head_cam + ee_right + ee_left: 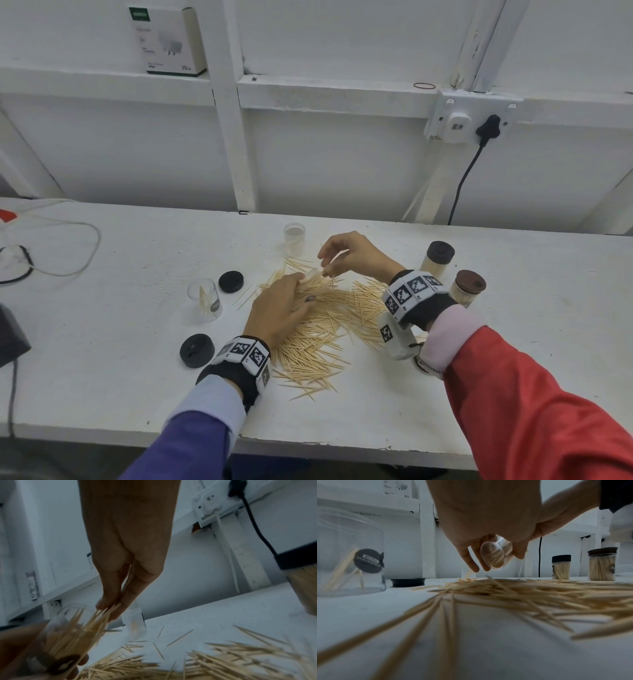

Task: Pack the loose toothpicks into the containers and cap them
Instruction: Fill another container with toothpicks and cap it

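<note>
A big pile of loose toothpicks (329, 329) lies spread across the white table (137, 377). Over its far end my left hand (301, 284) grips a small clear container (493, 557), tilted on its side and partly filled with toothpicks. My right hand (327, 269) pinches a small bunch of toothpicks (102, 614) at the container's mouth (72, 616). To the left of the pile stand a clear container holding a few toothpicks (205, 298) and two loose black caps (231, 281) (197, 350). An empty clear container (294, 236) stands behind the pile.
Two full capped containers stand at the right, one with a black cap (438, 257), one with a brown cap (469, 286). Cables (51, 246) lie at the table's left end. A wall socket with a black plug (489, 125) and a white box (168, 39) sit on the wall behind.
</note>
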Demonstrator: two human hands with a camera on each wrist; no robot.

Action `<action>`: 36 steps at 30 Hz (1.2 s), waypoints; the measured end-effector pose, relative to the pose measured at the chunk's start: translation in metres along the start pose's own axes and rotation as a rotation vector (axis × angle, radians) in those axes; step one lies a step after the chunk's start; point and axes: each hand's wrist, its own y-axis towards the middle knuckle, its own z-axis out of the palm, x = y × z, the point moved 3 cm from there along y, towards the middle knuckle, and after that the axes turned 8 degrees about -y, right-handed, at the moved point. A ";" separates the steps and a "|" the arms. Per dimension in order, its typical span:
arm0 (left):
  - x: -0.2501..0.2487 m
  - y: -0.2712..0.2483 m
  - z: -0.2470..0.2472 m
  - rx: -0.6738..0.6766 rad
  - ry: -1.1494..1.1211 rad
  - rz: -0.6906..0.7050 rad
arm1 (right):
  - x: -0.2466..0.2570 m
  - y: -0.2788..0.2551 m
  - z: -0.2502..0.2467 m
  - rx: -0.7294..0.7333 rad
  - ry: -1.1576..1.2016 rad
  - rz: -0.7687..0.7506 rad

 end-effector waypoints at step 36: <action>-0.003 -0.003 -0.005 -0.048 -0.049 -0.069 | -0.012 -0.020 0.037 -0.244 0.202 -0.094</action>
